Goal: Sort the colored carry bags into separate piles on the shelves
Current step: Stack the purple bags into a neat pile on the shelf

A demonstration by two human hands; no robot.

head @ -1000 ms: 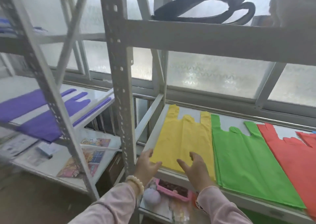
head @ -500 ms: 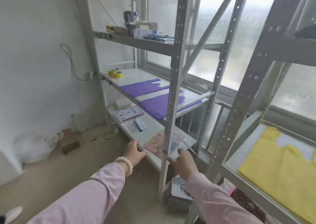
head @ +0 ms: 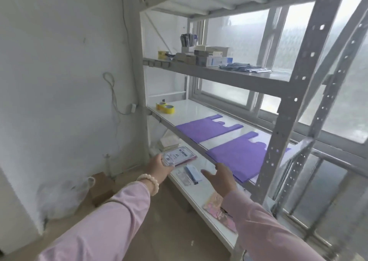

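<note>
Two purple bags [head: 207, 128] are laid flat, side by side and apart, on the middle shelf [head: 191, 111], one far and to the left, the nearer one [head: 241, 157] to the right with its edge at the shelf's front lip. They are probably spread out with handles toward the window so that one colour is kept to this shelf and more of it can be stacked squarely on top. No other bag colours are seen here.

The right hand [head: 219, 178] is held with fingers spread and nothing in it, just at the front edge of the middle shelf beside the nearer bag, as if that bag were about to be straightened or taken. The left hand [head: 161, 167] is placed at the near corner of a clear packet [head: 177, 157] on the lower shelf [head: 199, 193]; whether the packet is pinched or merely touched cannot be told.

On the lower shelf a small blue and white pack [head: 193, 174] and a pink patterned packet [head: 219, 209] are also kept. Yellow tape rolls [head: 165, 107] are set at the far left of the middle shelf. The upper shelf [head: 239, 79] is filled with boxes [head: 207, 58] and a holder of pens [head: 187, 39]. A white plastic sack [head: 59, 193] is left on the floor; its contents are hidden.
</note>
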